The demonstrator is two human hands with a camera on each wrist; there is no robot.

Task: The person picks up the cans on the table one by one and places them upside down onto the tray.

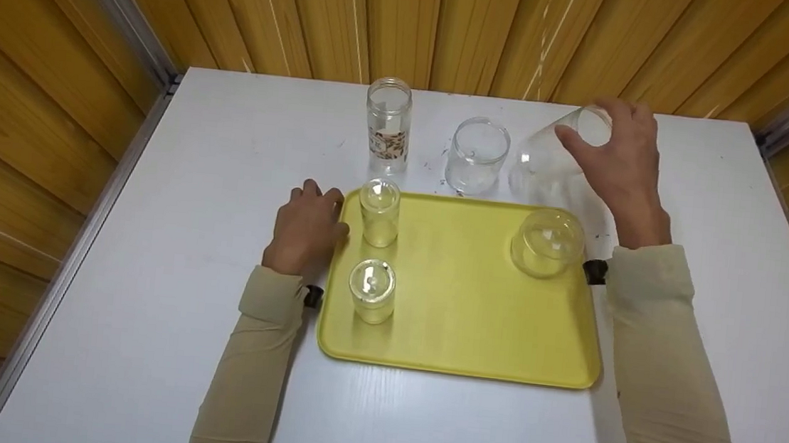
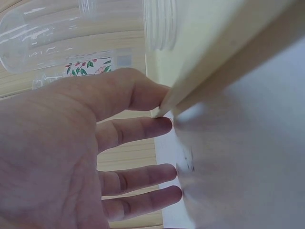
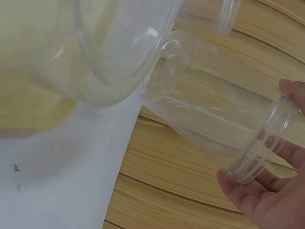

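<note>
My right hand [image 1: 625,156] grips a large clear plastic jar [image 1: 551,146] round its threaded mouth, thumb on one side and fingers on the other. The jar [image 3: 214,105] leans over behind the tray's back right corner, base toward the left. At the left edge of the yellow tray [image 1: 465,313], my left hand [image 1: 304,228] has its thumb at the rim. In the left wrist view its fingers [image 2: 143,181] extend fairly straight, tips at the tabletop. On the tray, two narrow clear jars [image 1: 380,224] stand upside down at left, a wide short jar [image 1: 547,245] at back right.
Behind the tray stand a tall clear jar [image 1: 389,125] with a floral label, mouth up, and a wider clear jar [image 1: 477,157], also mouth up. Wood-patterned panels [image 1: 398,22] rise along the back and sides of the white table [image 1: 205,183].
</note>
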